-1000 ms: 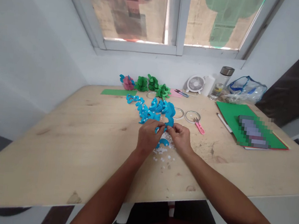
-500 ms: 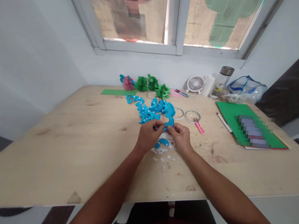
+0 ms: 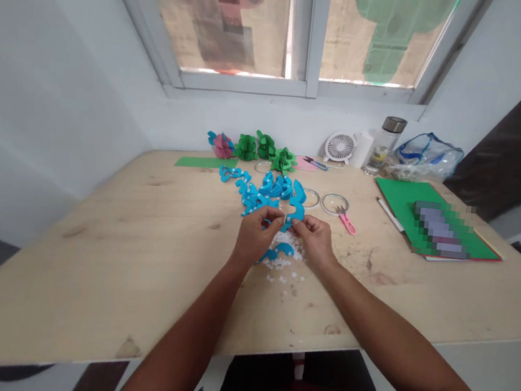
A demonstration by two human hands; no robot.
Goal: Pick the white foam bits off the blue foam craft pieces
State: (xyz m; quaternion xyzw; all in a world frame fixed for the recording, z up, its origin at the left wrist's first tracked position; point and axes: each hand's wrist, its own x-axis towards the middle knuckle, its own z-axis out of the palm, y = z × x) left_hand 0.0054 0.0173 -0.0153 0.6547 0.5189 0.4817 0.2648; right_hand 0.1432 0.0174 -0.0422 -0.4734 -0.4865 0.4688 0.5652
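Note:
My right hand (image 3: 317, 240) pinches the lower edge of a wavy blue paper cutout (image 3: 297, 207), which stands up from the table. Close beside it, the thumb and forefinger of my left hand (image 3: 256, 236) are pressed together; a whitish speck shows at their tips, too small to name. Below my hands lies another blue paper piece (image 3: 284, 249) among scattered small white bits (image 3: 279, 263). More curved blue cutouts (image 3: 255, 196) with white squares on them are heaped just beyond my left hand.
Tape rolls (image 3: 335, 203) and pink thread snips (image 3: 346, 221) lie right of the cutouts. Green paper flowers (image 3: 247, 147), a small fan (image 3: 340, 147) and a bottle (image 3: 383, 145) line the wall. A pen (image 3: 390, 215) lies beside green sheets (image 3: 401, 196) at right.
My left hand has drawn slightly left, away from the blue cutout, so a small gap shows between my fingertips. My right hand stays nearly still, holding the cutout.

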